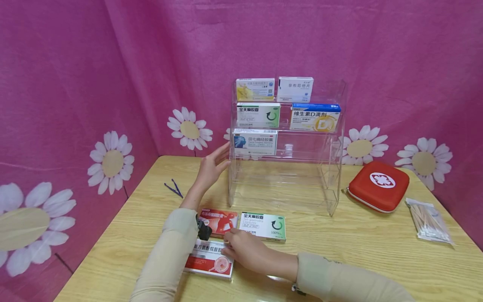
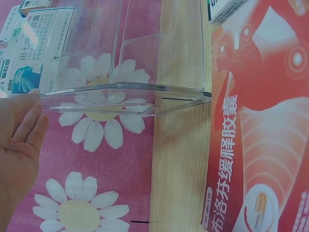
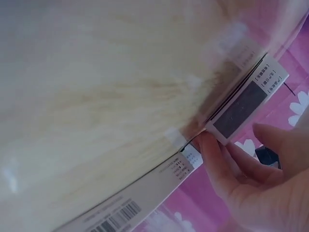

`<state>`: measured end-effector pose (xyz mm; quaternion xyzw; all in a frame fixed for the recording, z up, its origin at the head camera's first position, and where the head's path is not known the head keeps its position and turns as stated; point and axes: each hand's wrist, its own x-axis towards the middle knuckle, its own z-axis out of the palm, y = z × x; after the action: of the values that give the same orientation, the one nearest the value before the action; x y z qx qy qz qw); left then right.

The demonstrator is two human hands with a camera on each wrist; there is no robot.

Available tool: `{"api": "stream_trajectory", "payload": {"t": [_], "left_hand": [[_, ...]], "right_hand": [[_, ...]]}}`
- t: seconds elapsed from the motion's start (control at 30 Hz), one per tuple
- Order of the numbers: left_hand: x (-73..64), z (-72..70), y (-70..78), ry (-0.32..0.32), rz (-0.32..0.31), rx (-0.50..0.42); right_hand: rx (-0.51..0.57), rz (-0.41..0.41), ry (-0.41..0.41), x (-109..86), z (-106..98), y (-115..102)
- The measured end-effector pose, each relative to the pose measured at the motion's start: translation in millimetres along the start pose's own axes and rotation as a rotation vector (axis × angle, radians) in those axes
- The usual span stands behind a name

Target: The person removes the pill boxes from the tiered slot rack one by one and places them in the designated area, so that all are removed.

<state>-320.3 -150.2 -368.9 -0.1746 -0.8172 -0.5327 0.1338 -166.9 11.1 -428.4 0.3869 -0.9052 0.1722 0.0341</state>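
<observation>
My left hand (image 1: 211,170) rests with extended fingers against the left side of a clear acrylic tiered rack (image 1: 283,180). The left wrist view shows its fingertips (image 2: 36,96) at the rack's edge. My right hand (image 1: 247,251) is over the medicine boxes on the table, fingers bent a little. Its fingertips touch the edges where a red medicine box (image 1: 219,220) and a white-and-red medicine box (image 1: 209,270) meet. In the right wrist view the thumb (image 3: 270,137) stands apart from the box end. A green-and-white medicine box (image 1: 264,226) lies right of the red one.
Several medicine boxes stand on the rack's upper tiers, among them a blue-topped vitamin D box (image 1: 316,118) and a grey-blue box (image 1: 254,143). Blue tweezers (image 1: 174,188) lie at left. A red zip case (image 1: 379,186) and a bag of cotton swabs (image 1: 430,222) lie at right.
</observation>
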Motion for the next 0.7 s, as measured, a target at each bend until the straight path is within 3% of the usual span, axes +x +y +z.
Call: {"api": "stream_trajectory", "payload": {"t": [0.27,0.47,0.7], "left_hand": [[0.2,-0.3,1.4,0.003,0.018,0.001],[-0.4,-1.2,2.3,0.011,0.037,0.008],[-1.3,-0.2,1.2,0.0,0.004,0.015]], "right_hand": [[0.04,-0.002,0.133,0.0,-16,16],[0.009,-0.042,0.377,8.2,-44,50],[-0.044,-0.088,0.636,24.7,-81,92]]}}
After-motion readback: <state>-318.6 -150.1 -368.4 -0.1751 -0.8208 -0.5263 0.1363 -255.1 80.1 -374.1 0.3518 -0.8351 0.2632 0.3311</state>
